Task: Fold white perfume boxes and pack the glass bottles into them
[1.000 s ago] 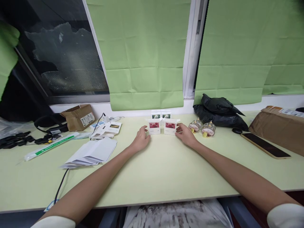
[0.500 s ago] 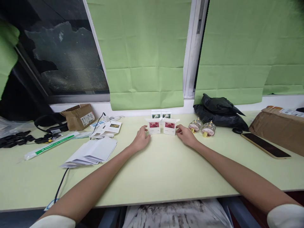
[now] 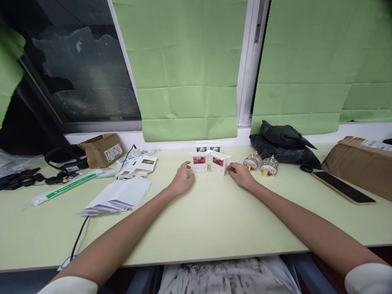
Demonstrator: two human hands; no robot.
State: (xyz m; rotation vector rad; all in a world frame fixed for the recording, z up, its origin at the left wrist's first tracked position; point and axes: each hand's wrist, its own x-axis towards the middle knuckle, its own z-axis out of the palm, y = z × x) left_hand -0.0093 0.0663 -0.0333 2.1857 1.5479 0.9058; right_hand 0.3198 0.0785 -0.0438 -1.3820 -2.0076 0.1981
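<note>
Standing upright on the table [image 3: 208, 220], the left red-pictured box [image 3: 200, 168] and the right red-pictured box [image 3: 218, 168], the latter turned at an angle, sit between the left hand [image 3: 182, 180], thumb and fingers loosely parted, and the right hand [image 3: 241, 175], fingers bent narrowly, contact indeterminate.

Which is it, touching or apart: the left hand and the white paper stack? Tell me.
Apart. The head view shows a strip of pale tabletop between the left hand and the nearest edge of the white paper stack.
</note>
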